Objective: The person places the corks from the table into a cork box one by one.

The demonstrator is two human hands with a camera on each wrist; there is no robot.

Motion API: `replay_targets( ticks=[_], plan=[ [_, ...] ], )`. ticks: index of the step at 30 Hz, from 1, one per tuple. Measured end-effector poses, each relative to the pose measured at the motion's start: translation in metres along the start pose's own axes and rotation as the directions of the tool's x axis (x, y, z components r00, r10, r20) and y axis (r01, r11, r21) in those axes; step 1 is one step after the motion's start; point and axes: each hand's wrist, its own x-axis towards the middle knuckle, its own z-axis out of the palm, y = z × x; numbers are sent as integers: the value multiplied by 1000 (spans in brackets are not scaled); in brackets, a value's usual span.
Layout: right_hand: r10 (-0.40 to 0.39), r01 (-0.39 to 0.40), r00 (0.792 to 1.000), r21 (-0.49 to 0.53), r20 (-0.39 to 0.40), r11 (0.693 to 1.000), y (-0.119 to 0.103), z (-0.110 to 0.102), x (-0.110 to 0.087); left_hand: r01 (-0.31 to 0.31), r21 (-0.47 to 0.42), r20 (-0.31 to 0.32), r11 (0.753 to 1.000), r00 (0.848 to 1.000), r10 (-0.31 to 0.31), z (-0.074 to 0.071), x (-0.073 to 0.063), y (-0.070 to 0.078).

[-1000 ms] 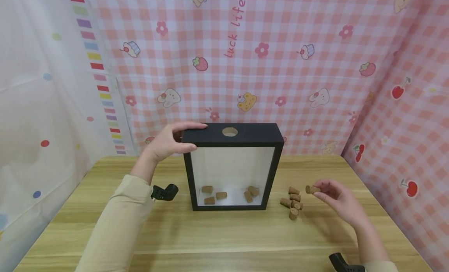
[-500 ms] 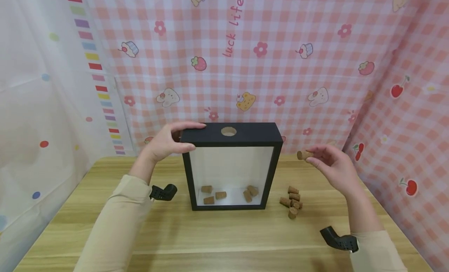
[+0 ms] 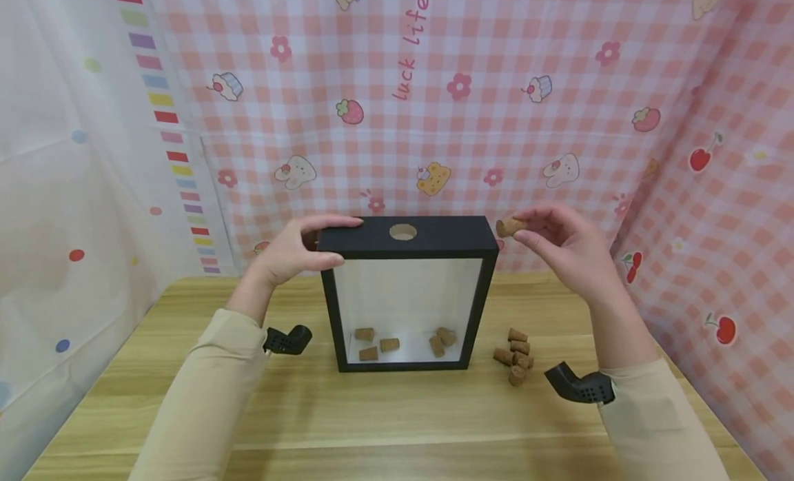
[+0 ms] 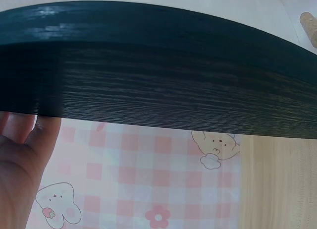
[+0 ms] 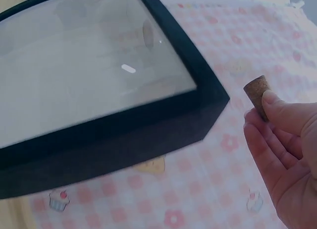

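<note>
A black-framed box (image 3: 446, 242) with a clear front stands upright on the table, a round hole (image 3: 403, 232) in its top. My left hand (image 3: 288, 253) grips its upper left corner, thumb on the front and fingers over the top; in the left wrist view the fingers (image 4: 45, 135) touch the dark side panel (image 4: 163, 85). Between thumb and fingertips my right hand (image 3: 567, 250) pinches a cork (image 3: 510, 227), just off the box's upper right corner. In the right wrist view that cork (image 5: 257, 92) points away from the hand. Several corks (image 3: 389, 344) lie inside the box.
Right of the box, a small pile of loose corks (image 3: 517, 357) lies on the wooden table (image 3: 397, 419). A pink checked cloth (image 3: 347, 157) hangs close behind the box. Each wrist wears a black camera mount (image 3: 579, 384).
My right hand has lifted the cork from beside the pile, up and leftward to the height of the box top. My left hand stays on the box.
</note>
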Motion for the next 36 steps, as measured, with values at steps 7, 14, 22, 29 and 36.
replay_targets(
  ticks=[7,14,22,29,36],
  plan=[
    [-16,15,999,6,52,1000,-16,18,19,3,7,-4,1000,1000,-3,0,0,1],
    [-20,22,992,-13,127,1000,-27,38,36,2,10,-7,1000,1000,-2,0,0,2],
    [-71,74,977,-11,201,997,-33,57,53,-4,14,-5,1000,1000,4,0,0,1],
    [-75,107,958,-103,275,989,-37,73,67,-7,-1,2,1000,1000,7,0,0,1],
    [-34,104,941,-193,336,976,-39,84,76,-7,-3,1,1000,1000,7,0,0,1]
  ],
)
